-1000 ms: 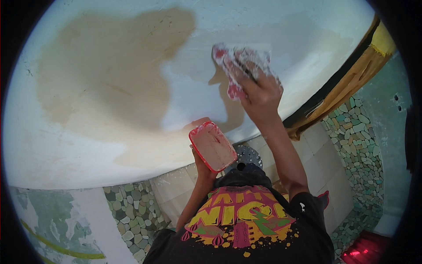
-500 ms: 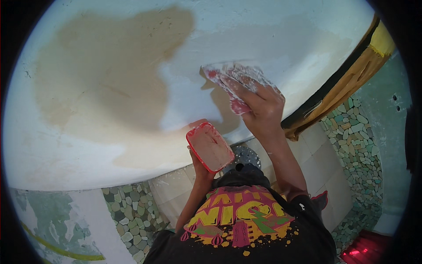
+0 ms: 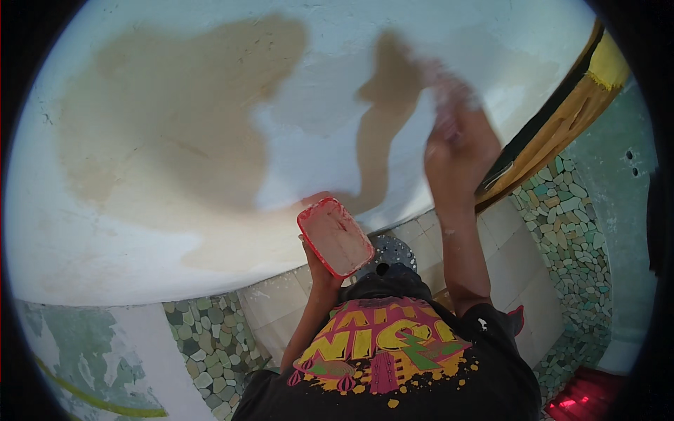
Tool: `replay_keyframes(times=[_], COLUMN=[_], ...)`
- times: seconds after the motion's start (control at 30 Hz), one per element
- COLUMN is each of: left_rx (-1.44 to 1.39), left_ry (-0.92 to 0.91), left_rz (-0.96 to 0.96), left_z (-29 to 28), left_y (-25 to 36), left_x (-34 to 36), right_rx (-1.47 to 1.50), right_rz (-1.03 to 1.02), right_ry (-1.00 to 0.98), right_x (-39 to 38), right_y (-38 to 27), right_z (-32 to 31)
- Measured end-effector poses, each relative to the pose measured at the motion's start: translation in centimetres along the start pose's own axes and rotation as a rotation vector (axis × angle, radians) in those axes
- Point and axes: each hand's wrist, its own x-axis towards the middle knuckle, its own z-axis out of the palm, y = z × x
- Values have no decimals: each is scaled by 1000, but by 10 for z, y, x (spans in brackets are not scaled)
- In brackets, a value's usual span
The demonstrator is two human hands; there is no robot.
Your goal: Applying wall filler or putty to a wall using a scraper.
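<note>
My left hand (image 3: 319, 270) is wrapped round a red rectangular container (image 3: 335, 237) of pinkish-beige paste, held low in front of me. My right hand (image 3: 463, 140) is raised at the upper right, closed on a pink-red flat tool smeared with white paste (image 3: 442, 84); motion blurs both. Behind them spreads a curved white surface (image 3: 175, 126) with beige shading, and the right arm's dark shadow falls on it left of that hand. I cannot tell whether the tool touches the surface.
A brown-and-yellow painted edge (image 3: 576, 123) borders the white surface at right. Below are pale tiles (image 3: 512, 266), pebble mosaic (image 3: 562, 224) and patchy green-and-white flooring (image 3: 84, 351). A speckled grey round object (image 3: 397, 252) sits behind the container; a red object (image 3: 586, 396) lies at lower right.
My right hand and its tool have swung up and to the right, becoming blurred, and their shadow has stretched upward on the white surface. The left hand and container are nearly still.
</note>
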Motion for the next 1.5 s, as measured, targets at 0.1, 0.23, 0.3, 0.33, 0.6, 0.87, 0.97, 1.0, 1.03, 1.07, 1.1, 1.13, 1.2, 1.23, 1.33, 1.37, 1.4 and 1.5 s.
replay_keyframes(times=[0.1, 0.23, 0.3, 0.33, 0.6, 0.87, 0.97, 1.0, 1.03, 1.07, 1.1, 1.13, 1.2, 1.23, 1.33, 1.37, 1.4, 1.5], left_rx=[39, 23, 18, 11, 71, 51, 18, -18, -52, -54, -75, -96, -99, -100, -100, -100, -89, -85], left_ry=[15, 67, 66, 66, 89, 96, 103, 77, 57, 60, 69, 78, 81, 80, 125, 129, 145, 129], left_rz=[12, 7, 7, 13, 55, 31, 35, 27, 28, 29, 30, 31, 38, 58, 54, 53, 57, 33], left_z=[-2, -3, -1, 0, 0, -3, -6, -5, -6, -5, -3, -1, 4, 4, -4, -5, -6, -4], left_y=[-2, -4, -5, -4, -5, -5, -7, -8, -9, -9, -9, -9, -9, -7, -8, -8, -8, -13], left_x=[-2, 0, 1, 2, -1, -1, -4, -4, -3, -1, 1, 1, -1, -3, -4, -5, -6, -11], right_rx=[33, -58, -113, -111, -501, -253, -213, -218, -369, -524, -521, -499, -475, -386, -348, -396, -395, -546], right_rz=[112, 75, 5, 5, -136, -50, 42, 43, -45, -137, -134, -138, -137, -160, -197, -217, -214, -407], right_ry=[160, -20, -201, -199, -9, -53, 66, 67, 7, -53, -59, -135, -215, -183, -170, -185, -188, -216], right_x=[12, -27, -40, -38, -30, -46, -27, -43, -61, -72, -80, -88, -92, -87, -68, -65, -65, -73], right_y=[19, 1, -5, -2, 33, 22, 47, 53, 50, 42, 34, 25, 24, 29, 20, 17, 22, 64], right_z=[-5, 15, 18, 17, 9, -2, -6, -2, 12, 23, 32, 38, 35, 31, 8, 5, 9, 29])
